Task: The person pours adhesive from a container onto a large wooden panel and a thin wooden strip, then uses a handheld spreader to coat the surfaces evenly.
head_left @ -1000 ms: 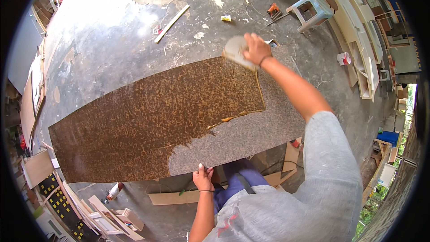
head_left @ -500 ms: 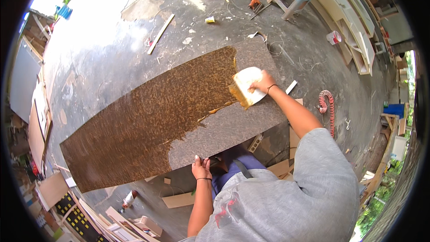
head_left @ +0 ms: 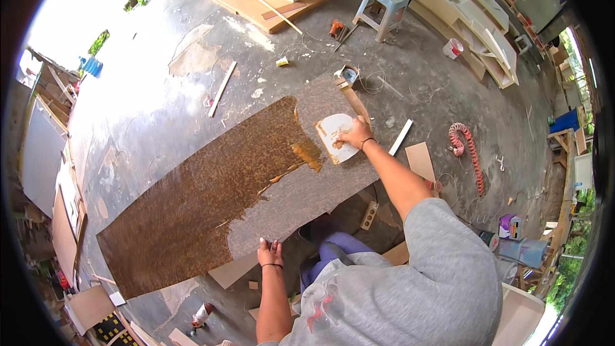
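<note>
A long, speckled brown sheet (head_left: 298, 202) slants across the view in front of me. Wet, amber-brown glue (head_left: 211, 198) coats its left and far part, with a thicker glob along the coating's right border. My right hand (head_left: 356, 134) grips a white flat spreader (head_left: 336, 129) over the uncoated right part. Brown smears mark the spreader's face and edge. At the sheet's near edge, my left hand (head_left: 270, 253) is closed, its thumb tip at the rim and some of its fingers partly hidden.
A can (head_left: 349, 74) with a brush (head_left: 341, 83) stands by the sheet's far right corner. A blue stool (head_left: 386, 3), a red coiled hose (head_left: 471, 157) and a power strip (head_left: 369, 215) are around. Wood strips lie on the stained floor (head_left: 154, 134).
My right hand has drawn the spreader back off the glue border, leaving an amber glob there. My left hand stays at the near edge. The whole view has shifted, showing more floor beyond.
</note>
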The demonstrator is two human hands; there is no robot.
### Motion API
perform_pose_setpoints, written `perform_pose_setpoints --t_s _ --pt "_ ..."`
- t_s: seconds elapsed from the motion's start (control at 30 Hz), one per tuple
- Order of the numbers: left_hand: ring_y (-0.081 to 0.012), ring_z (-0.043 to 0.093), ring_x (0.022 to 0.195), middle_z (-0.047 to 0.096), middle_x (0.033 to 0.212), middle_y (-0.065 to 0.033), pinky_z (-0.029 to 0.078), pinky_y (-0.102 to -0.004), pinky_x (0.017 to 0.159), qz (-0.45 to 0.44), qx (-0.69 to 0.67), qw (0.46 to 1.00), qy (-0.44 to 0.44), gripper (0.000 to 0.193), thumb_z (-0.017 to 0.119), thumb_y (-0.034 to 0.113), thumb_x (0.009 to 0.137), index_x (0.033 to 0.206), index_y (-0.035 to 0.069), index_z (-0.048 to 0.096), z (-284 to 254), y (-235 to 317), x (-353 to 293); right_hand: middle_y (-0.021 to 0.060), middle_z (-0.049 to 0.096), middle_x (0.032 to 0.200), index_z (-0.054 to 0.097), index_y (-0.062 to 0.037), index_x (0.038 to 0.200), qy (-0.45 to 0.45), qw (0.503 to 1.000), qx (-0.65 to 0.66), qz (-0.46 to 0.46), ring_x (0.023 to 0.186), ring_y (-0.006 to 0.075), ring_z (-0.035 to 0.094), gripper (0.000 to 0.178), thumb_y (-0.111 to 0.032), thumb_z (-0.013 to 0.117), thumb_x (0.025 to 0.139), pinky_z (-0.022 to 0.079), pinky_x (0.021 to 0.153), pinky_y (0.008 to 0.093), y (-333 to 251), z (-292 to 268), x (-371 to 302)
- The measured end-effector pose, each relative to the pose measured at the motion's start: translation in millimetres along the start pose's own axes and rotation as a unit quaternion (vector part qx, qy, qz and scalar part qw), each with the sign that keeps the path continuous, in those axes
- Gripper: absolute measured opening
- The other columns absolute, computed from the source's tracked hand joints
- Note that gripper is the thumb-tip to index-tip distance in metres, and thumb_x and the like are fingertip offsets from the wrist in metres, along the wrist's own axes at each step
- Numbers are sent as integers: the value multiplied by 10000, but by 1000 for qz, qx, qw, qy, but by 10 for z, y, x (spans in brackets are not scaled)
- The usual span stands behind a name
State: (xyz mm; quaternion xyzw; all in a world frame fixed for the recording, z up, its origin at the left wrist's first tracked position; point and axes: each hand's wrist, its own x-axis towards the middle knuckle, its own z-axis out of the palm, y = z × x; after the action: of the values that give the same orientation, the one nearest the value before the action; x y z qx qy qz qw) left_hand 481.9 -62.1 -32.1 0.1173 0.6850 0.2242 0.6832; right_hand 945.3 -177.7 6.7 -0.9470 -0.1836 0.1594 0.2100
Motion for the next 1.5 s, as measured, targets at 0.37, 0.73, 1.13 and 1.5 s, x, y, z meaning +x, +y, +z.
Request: perform_pose_setpoints --t_s 0.37,0.73,1.13,1.5 --pt "-271 592 777 515 851 -69 507 -485 739 -17 28 999 -32 240 557 304 893 934 85 468 102 16 -9 235 553 1126 552 41 1078 39 991 98 80 1054 346 545 815 -517 784 532 448 900 387 70 -182 218" --pt "-287 604 753 512 860 -92 536 -463 669 15 1 998 54 320 516 353 908 1034 70 438 259 -108 -213 200 632 981 563 48 993 29 977 181 110 914 274 620 609 -316 814 574 479 808 348 198 -79 260" --pt "-366 554 870 480 1083 -208 538 -503 689 6 -52 997 63 554 721 219 770 1076 17 306 932 -367 -571 150 583 855 547 -22 968 56 961 52 -265 775 338 595 419 -183 754 641 488 692 382 -495 -618 99" --pt "-214 550 639 559 868 -130 544 -351 493 57 -9 989 135 446 720 266 767 919 0 396 1095 -478 -651 129 501 932 477 -105 974 -107 909 -113 -386 816 339 583 331 -200 644 704 503 638 438 -1454 54 367"
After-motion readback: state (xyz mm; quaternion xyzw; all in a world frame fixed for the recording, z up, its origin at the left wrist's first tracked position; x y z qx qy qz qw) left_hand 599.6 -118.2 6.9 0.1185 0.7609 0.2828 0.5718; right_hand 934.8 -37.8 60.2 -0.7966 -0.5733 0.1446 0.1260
